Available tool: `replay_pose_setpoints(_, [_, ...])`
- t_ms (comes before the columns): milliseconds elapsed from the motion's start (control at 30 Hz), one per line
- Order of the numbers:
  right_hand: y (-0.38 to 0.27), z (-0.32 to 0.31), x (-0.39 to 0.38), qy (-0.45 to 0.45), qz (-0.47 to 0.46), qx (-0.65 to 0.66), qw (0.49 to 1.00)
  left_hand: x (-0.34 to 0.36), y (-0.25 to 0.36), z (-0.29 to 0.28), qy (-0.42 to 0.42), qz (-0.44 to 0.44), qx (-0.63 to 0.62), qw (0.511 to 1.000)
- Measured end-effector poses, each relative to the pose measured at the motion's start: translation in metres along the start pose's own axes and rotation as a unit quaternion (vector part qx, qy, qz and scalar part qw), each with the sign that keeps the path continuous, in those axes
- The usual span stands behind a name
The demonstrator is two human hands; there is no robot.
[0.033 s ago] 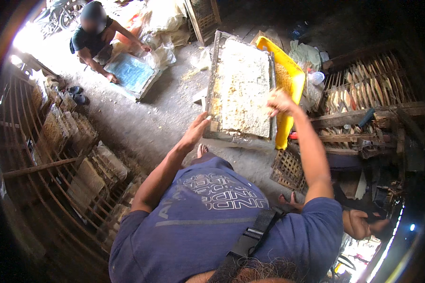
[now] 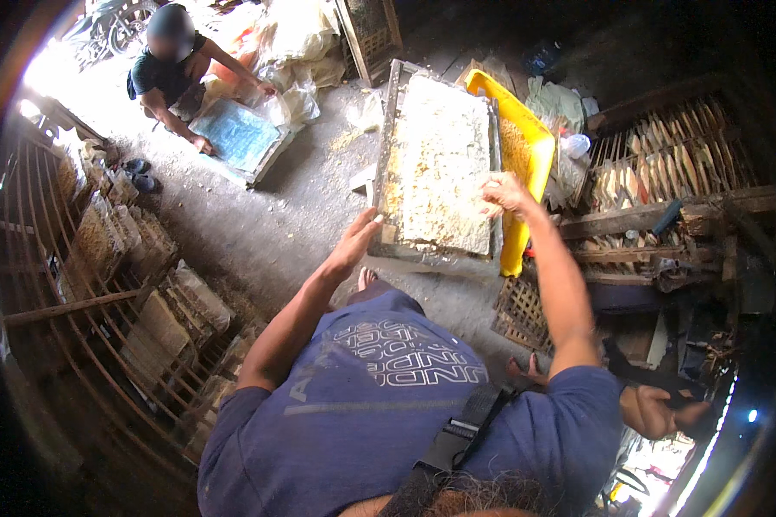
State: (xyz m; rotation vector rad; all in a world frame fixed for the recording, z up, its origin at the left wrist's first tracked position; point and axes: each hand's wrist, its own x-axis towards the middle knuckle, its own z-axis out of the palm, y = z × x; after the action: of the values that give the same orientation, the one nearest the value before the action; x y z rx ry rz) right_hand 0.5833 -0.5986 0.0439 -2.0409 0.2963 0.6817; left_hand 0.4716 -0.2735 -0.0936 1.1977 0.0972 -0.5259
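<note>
A shallow wooden tray (image 2: 391, 129) lies before me, spread with a pale, lumpy layer of grains (image 2: 444, 164). At its near left corner my left hand (image 2: 353, 243) is closed on the rim, thumb on top. Over the tray's right edge hovers my right hand (image 2: 507, 195), its fingers curled in and pointing down at the layer. Whatever those fingers hold is hidden. Close against the tray's right side stands a yellow plastic tub (image 2: 539, 164) with yellowish grains inside.
A person (image 2: 168, 77) crouches far left, hands on a blue-covered tray (image 2: 237, 136). Slatted racks with wrapped slabs stand at left (image 2: 159, 323) and right (image 2: 664, 164). A woven crate (image 2: 526, 310) sits below the tub. Another person's bare limb (image 2: 655, 409) shows at lower right.
My right hand has come slightly nearer to me and a little left, over the tray's right edge. My left hand stays at the corner.
</note>
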Motion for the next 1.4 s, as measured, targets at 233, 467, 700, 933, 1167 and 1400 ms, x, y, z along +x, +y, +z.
replay_pose_setpoints(233, [-0.021,-0.060,0.098,0.197,-0.246,0.082,0.946,0.009,0.002,0.022,0.053,-0.032,-0.002,0.998])
replay_pose_setpoints(467, [0.147,-0.170,0.157,0.396,-0.297,0.008,0.869,0.005,0.011,0.069,0.138,-0.029,0.030,0.990])
replay_pose_setpoints(700, [0.345,-0.058,0.104,0.153,0.084,-0.050,0.983,0.016,0.003,0.090,0.221,-0.012,0.056,0.973])
replay_pose_setpoints(933, [0.193,-0.131,0.008,-0.008,-0.014,0.403,0.915,0.032,-0.012,0.079,0.229,0.041,0.037,0.972])
replay_pose_setpoints(1167, [0.090,-0.134,0.075,0.035,-0.178,0.155,0.971,0.029,-0.018,0.082,0.225,0.044,0.048,0.972])
replay_pose_setpoints(1400, [0.016,-0.248,0.253,0.238,-0.372,-0.394,0.806,0.016,-0.013,0.093,0.220,0.025,0.030,0.975])
